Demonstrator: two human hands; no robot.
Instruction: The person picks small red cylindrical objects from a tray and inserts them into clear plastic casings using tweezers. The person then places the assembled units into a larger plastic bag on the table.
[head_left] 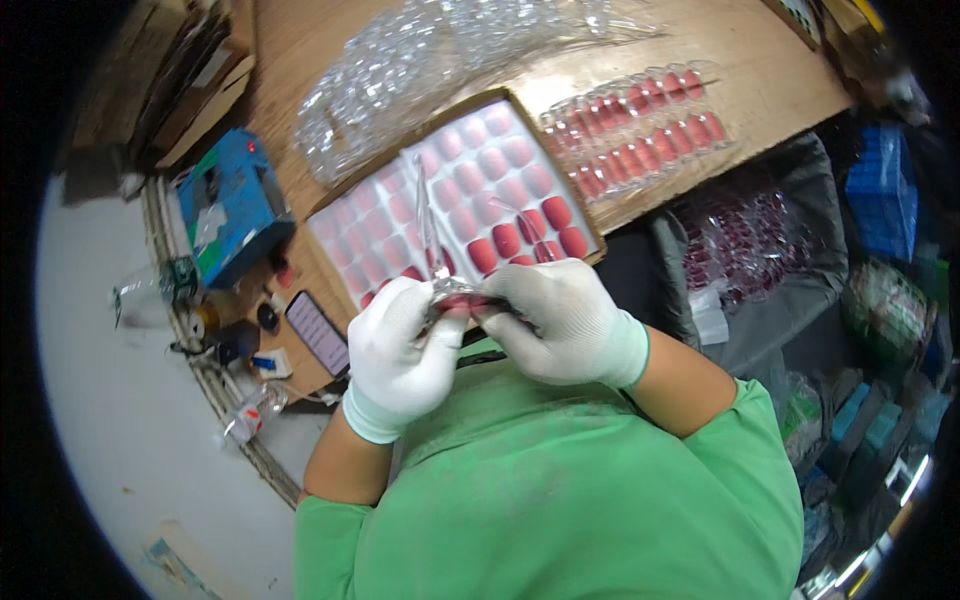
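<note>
Both hands wear white knit gloves and meet in front of my green shirt. My left hand (405, 335) and my right hand (555, 315) pinch a clear plastic blister strip (432, 225) between them. Its long end stretches away over the box, and a dark red piece (457, 301) shows at the fingertips. Just beyond lies a shallow cardboard box (597, 245) holding rows of rounded red pieces (506, 240). A thin whitish sheet (385, 215) covers many of those pieces, leaving the near right ones bare. My fingers hide part of the strip.
Two filled clear strips (640, 155) of red pieces lie at the right. Behind the box is a heap of clear plastic strips (400, 75). A blue device (235, 205) and a phone (317, 332) sit left. Right of the table, a dark-lined bin (745, 250) holds deep red pieces.
</note>
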